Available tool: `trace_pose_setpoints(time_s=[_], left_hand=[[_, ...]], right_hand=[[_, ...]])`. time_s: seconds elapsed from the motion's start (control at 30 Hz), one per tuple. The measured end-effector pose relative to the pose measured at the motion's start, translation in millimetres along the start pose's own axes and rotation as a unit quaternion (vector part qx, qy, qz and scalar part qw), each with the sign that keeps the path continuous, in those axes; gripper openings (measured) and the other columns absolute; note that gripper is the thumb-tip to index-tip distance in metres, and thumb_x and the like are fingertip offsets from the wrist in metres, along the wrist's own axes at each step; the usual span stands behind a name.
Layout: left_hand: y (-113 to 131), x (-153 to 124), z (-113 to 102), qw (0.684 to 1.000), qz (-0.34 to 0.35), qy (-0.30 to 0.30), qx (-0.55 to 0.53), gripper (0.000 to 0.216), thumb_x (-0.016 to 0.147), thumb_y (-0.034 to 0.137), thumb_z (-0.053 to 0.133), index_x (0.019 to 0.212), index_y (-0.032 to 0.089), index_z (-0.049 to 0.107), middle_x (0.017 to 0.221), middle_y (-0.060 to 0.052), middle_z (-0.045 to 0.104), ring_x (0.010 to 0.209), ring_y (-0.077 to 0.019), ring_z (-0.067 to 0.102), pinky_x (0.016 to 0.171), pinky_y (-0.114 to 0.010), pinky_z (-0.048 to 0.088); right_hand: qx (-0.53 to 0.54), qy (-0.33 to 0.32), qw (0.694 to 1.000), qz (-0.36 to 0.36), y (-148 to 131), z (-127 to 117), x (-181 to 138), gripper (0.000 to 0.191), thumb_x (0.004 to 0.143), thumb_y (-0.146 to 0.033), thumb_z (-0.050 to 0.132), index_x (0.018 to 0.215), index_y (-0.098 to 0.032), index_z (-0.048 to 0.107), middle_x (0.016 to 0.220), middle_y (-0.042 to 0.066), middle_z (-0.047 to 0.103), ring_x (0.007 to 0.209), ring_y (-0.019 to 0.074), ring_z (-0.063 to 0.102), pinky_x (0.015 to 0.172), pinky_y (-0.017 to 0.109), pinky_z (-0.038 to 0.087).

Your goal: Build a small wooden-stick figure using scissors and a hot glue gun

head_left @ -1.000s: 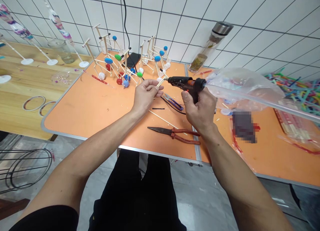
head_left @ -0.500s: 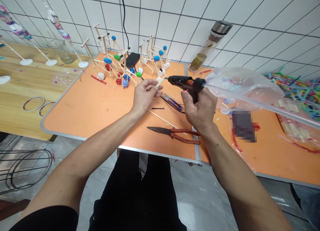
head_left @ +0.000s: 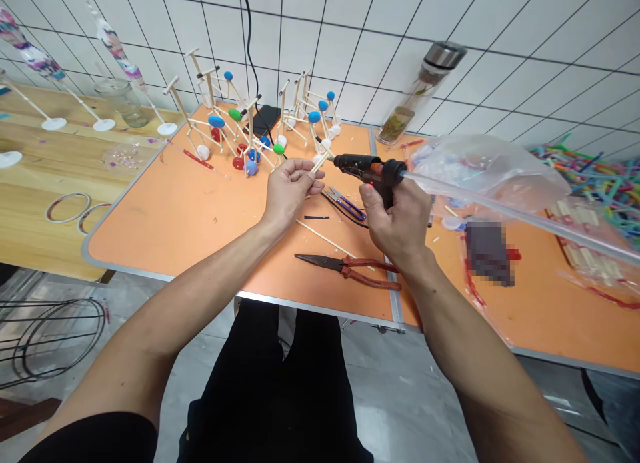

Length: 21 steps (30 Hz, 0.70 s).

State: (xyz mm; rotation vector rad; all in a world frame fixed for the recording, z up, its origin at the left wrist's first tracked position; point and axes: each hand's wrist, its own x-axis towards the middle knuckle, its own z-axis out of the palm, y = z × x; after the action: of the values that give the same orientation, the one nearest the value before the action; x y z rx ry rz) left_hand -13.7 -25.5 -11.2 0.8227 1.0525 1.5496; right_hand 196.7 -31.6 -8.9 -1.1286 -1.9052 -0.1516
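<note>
My left hand [head_left: 289,191] is closed in a pinch on a thin wooden stick [head_left: 320,163], held above the orange table [head_left: 175,216]. Its far end points up and to the right. My right hand [head_left: 397,219] grips a black hot glue gun [head_left: 367,170] with a long clear glue stick [head_left: 500,209] trailing out to the right. The gun's nozzle sits right at the tip of the wooden stick.
Red-handled pliers [head_left: 350,268], small scissors [head_left: 347,203] and loose sticks lie under my hands. Stick-and-ball models [head_left: 250,129] stand at the back, a bottle [head_left: 420,93] leans by the tiled wall. A clear plastic bag [head_left: 480,173] and coloured sticks [head_left: 595,183] fill the right side.
The glue gun has shifted slightly left, closing on the stick tip. My left hand holds nearly the same spot.
</note>
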Motion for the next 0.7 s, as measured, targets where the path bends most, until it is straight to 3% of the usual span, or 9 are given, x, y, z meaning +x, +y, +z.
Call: trace_pose_setpoints(time_s=[0.23, 0.4, 0.7], left_hand=[[-0.7, -0.8, 0.9, 1.000, -0.004, 0.004, -0.003, 0.018, 0.095, 0.008, 0.082, 0.098, 0.020, 0.069, 0.093, -0.004, 0.084, 0.084, -0.0152, 0.084, 0.081, -0.024, 0.067], [-2.1, -0.5, 1.1, 1.000, 0.010, -0.006, 0.005, 0.015, 0.097, 0.006, 0.077, 0.098, 0.019, 0.069, 0.091, -0.003, 0.084, 0.072, -0.0114, 0.080, 0.078, -0.023, 0.066], [-1.1, 0.8, 0.4, 1.000, 0.012, -0.011, 0.001, 0.016, 0.096, 0.005, 0.078, 0.096, 0.018, 0.068, 0.088, -0.003, 0.084, 0.069, -0.0113, 0.079, 0.074, -0.022, 0.065]], right_hand=[[0.006, -0.001, 1.000, -0.001, -0.2, 1.0, -0.9, 0.057, 0.110, -0.071, 0.051, 0.112, -0.022, 0.080, 0.085, 0.010, 0.075, 0.076, 0.0292, 0.070, 0.071, 0.044, 0.054], [0.020, -0.001, 1.000, -0.023, -2.3, 1.5, -1.1, 0.050, 0.112, -0.064, 0.053, 0.116, -0.022, 0.079, 0.092, 0.009, 0.078, 0.080, 0.0275, 0.073, 0.073, 0.041, 0.054], [0.013, 0.004, 1.000, -0.002, 3.9, 1.9, -1.9, 0.059, 0.113, -0.071, 0.049, 0.118, -0.020, 0.078, 0.091, 0.011, 0.075, 0.083, 0.0305, 0.072, 0.076, 0.045, 0.055]])
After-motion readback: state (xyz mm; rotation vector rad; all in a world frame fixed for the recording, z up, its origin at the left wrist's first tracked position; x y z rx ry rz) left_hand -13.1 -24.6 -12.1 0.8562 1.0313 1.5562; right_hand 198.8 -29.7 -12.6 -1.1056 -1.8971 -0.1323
